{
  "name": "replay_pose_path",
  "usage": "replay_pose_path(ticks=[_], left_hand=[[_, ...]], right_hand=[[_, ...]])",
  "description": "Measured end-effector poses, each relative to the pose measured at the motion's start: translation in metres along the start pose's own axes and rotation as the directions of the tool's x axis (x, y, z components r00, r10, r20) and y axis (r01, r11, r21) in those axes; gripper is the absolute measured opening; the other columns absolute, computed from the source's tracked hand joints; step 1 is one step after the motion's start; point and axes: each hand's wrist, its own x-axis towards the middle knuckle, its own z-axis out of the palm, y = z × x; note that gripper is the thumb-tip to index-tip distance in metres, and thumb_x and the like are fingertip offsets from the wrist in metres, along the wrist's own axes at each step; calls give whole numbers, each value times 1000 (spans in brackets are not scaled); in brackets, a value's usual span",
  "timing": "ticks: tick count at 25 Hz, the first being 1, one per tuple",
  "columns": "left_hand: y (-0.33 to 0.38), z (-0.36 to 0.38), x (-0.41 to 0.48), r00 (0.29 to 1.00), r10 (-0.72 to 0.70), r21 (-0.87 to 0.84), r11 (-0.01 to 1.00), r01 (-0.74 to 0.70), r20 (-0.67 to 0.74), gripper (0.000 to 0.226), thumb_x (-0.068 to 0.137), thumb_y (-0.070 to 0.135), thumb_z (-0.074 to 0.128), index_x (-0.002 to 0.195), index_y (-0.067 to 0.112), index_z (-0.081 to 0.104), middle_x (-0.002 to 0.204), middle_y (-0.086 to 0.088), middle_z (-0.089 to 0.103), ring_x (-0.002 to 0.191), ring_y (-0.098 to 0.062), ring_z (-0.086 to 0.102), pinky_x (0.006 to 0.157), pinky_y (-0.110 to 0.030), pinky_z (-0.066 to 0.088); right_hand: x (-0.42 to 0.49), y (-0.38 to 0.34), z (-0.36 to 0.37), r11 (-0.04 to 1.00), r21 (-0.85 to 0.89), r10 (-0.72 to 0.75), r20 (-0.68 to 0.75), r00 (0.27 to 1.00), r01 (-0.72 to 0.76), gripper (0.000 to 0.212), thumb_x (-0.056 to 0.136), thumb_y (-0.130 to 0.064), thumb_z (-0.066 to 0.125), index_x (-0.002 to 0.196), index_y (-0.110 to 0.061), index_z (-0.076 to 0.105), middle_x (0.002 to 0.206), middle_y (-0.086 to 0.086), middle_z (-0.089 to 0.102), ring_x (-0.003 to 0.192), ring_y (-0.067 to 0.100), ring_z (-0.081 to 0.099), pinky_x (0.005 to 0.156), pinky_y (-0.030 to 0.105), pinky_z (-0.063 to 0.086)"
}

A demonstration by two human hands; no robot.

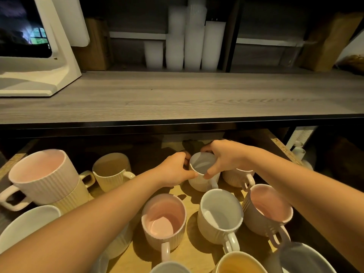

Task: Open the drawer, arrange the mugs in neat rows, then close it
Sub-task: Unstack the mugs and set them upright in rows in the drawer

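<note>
Currently: drawer [279, 143] open; left hand [175, 169] and right hand [226, 156], fingers closed around white mug [201, 174] near back edge; remaining mugs unsorted, closing pending.

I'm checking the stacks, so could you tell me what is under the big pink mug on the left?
The pink mug sits on a cream ribbed mug, nested into it. The cream mug's inside is covered.

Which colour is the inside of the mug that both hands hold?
White, in the head view: the mug.
</note>
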Motion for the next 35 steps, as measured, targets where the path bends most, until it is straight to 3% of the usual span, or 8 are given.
replay_pose_path(ticks=[4,7,10,13,18,24,28,35], left_hand=[[8,4,-3,1000,-17,76,997,16,15,51,87,32,61,130,13,40,114,-5,56,96,-17,59,82,-32,55],[24,11,2,1000,-13,193,981,18,-26,69,87,43,57,141,13,28,129,-8,47,105,-21,55,84,-32,52],[41,21,12,1000,12,342,940,-3,-25,72,81,51,61,137,12,36,128,-8,50,107,-22,54,76,-27,47],[48,25,17,999,-15,399,916,32,-47,63,77,50,67,123,13,48,103,-4,54,90,-17,56,68,-25,46],[46,24,20,998,9,381,925,18,-69,58,73,44,72,117,14,51,97,-1,52,85,-15,54,65,-26,46],[41,25,21,999,18,387,922,-5,-31,71,74,48,70,131,15,43,121,-5,56,100,-17,56,78,-28,53],[39,26,15,999,7,424,906,-20,32,77,84,51,57,144,15,25,143,-9,39,126,-26,44,95,-35,44],[42,0,-28,987,159,539,829,-152,34,60,94,43,41,146,20,20,152,-4,27,138,-22,26,110,-40,29]], right_hand=[[-1,12,-4,997,76,8,57,998,-12,69,77,-43,71,137,-26,42,130,-1,54,117,20,53,98,35,49],[-2,28,-18,996,18,82,49,995,-83,69,86,-35,63,145,-26,30,148,2,40,133,24,42,107,40,40],[-7,39,-18,979,-115,183,136,974,-168,80,80,-33,69,147,-22,26,141,6,47,125,28,50,96,37,50],[-7,44,-10,959,-171,245,112,963,-224,77,75,-34,75,141,-18,38,127,8,57,110,28,59,84,34,56],[-7,50,-17,966,-177,212,124,969,-189,74,71,-34,78,136,-16,46,127,7,56,111,27,58,85,33,56],[-15,55,-16,968,-173,204,123,971,-181,81,73,-32,77,143,-17,37,136,8,52,119,28,54,91,36,54],[-20,55,-12,970,-176,186,86,979,-169,82,77,-36,72,145,-17,30,142,8,47,125,28,50,98,36,49],[-38,16,-21,996,-89,23,-21,1000,-24,52,90,-34,58,137,-18,44,135,4,54,118,22,55,96,30,46]])
